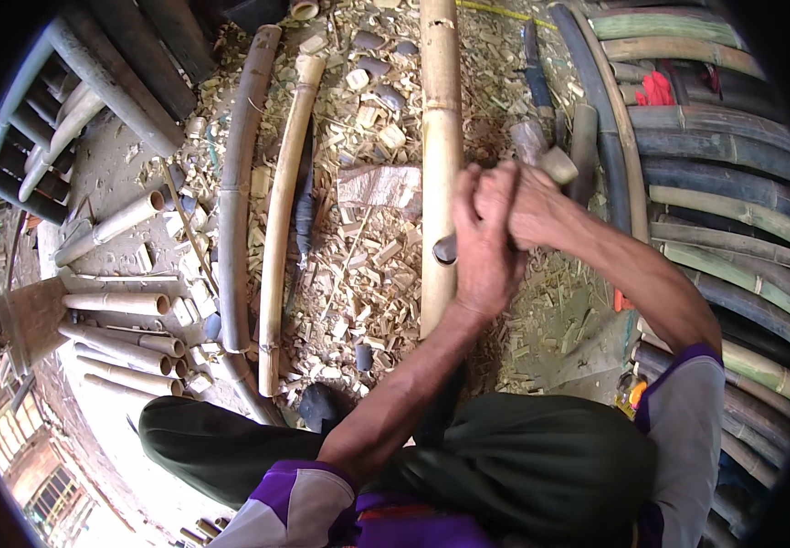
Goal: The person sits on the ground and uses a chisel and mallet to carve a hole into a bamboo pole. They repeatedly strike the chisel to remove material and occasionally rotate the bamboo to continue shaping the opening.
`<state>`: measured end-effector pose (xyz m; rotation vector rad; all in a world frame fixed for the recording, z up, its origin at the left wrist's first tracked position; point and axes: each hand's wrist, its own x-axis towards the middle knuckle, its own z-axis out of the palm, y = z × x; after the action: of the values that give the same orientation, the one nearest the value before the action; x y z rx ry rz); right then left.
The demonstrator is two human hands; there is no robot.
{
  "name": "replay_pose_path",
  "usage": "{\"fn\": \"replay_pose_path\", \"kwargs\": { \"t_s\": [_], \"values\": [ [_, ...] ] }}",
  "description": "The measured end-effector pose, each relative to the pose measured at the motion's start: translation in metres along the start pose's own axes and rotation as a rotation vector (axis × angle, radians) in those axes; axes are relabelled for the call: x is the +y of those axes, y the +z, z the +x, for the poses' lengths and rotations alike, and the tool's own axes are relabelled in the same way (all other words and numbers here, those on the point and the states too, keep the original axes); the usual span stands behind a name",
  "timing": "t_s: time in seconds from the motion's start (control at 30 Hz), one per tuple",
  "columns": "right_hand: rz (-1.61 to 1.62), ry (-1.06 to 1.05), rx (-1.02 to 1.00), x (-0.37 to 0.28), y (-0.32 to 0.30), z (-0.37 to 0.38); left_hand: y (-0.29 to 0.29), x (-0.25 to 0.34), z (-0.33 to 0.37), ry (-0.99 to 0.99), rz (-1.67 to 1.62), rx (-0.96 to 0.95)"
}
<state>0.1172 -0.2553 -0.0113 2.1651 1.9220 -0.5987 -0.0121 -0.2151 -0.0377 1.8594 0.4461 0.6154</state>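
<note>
A long pale bamboo pole (441,155) runs away from me, upright in the picture, between my knees and the far edge. Over its right side my two hands are pressed together. My left hand (486,251) has its fingers bent up against the right one. My right hand (525,205) comes in from the right and is closed at the left hand's fingers. Whatever they hold is hidden between them. Beside my left hand a dark oval (445,248) shows on the pole; I cannot tell whether it is a hole or a tool's end. A pale wooden block (559,165) lies just beyond my right hand.
Wood chips (377,265) cover the ground around the pole. To the left lie a grey bamboo pole (235,192), a yellowish one (287,219) and a dark-handled tool (304,205). Several bamboo poles (724,146) are stacked at the right. Cut tubes (126,303) lie far left.
</note>
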Motion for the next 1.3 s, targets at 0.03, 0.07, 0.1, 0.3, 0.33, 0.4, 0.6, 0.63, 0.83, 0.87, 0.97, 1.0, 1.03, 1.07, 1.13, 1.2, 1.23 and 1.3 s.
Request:
{"fn": "replay_pose_path", "kwargs": {
  "t_s": [0.03,0.07,0.1,0.3,0.33,0.4,0.6,0.63,0.83,0.87,0.97,1.0,1.03,1.07,1.13,1.2,1.23,1.3],
  "values": [
    [0.104,0.067,-0.083,0.004,0.009,-0.010,0.002,-0.002,-0.005,0.009,0.091,-0.111],
    [0.203,0.109,-0.339,0.002,0.004,-0.013,0.003,0.006,-0.009,-0.076,0.100,-0.229],
    [0.284,0.103,-0.310,-0.003,0.000,-0.021,0.002,0.012,-0.013,-0.164,0.108,-0.345],
    [0.927,0.265,-0.161,-0.026,0.066,-0.083,-0.016,0.032,-0.002,-0.195,0.177,-0.848],
    [1.018,0.324,-0.148,-0.032,0.078,-0.085,-0.019,0.030,-0.001,-0.177,0.181,-0.909],
    [1.116,0.456,-0.151,-0.048,0.103,-0.092,-0.025,0.030,-0.003,-0.166,0.178,-0.962],
    [1.235,0.794,-0.165,-0.097,0.168,-0.097,-0.048,0.028,0.003,-0.136,0.164,-1.255],
    [1.283,0.848,-0.139,-0.109,0.183,-0.093,-0.049,0.024,0.005,-0.099,0.180,-1.347],
    [2.412,0.549,0.375,-0.181,0.123,-0.046,-0.072,-0.008,-0.006,0.201,0.105,-1.097],
    [2.058,0.639,0.651,-0.196,0.082,-0.048,-0.088,-0.004,-0.001,0.097,-0.021,-0.911],
    [1.761,0.816,0.729,-0.186,0.105,-0.067,-0.143,-0.036,0.010,-0.039,0.126,-0.206],
    [1.568,0.921,0.821,-0.181,0.116,-0.066,-0.167,-0.069,0.014,-0.238,0.230,0.014],
    [1.499,1.074,0.753,-0.174,0.120,-0.068,-0.195,-0.080,0.015,-0.329,0.521,0.083],
    [1.252,1.176,0.753,-0.163,0.166,-0.071,-0.202,-0.091,0.014,-0.570,0.695,0.213],
    [0.991,1.238,0.676,-0.153,0.198,-0.059,-0.233,-0.138,-0.004,-0.558,0.842,0.174],
    [0.924,1.234,0.543,-0.153,0.157,-0.050,-0.238,-0.155,-0.018,-0.515,0.842,0.160],
    [0.864,1.236,0.540,-0.152,0.152,-0.047,-0.238,-0.158,-0.021,-0.490,0.841,0.149],
    [0.744,1.238,0.531,-0.151,0.146,-0.045,-0.235,-0.165,-0.022,-0.470,0.850,0.139]
  ]
}}
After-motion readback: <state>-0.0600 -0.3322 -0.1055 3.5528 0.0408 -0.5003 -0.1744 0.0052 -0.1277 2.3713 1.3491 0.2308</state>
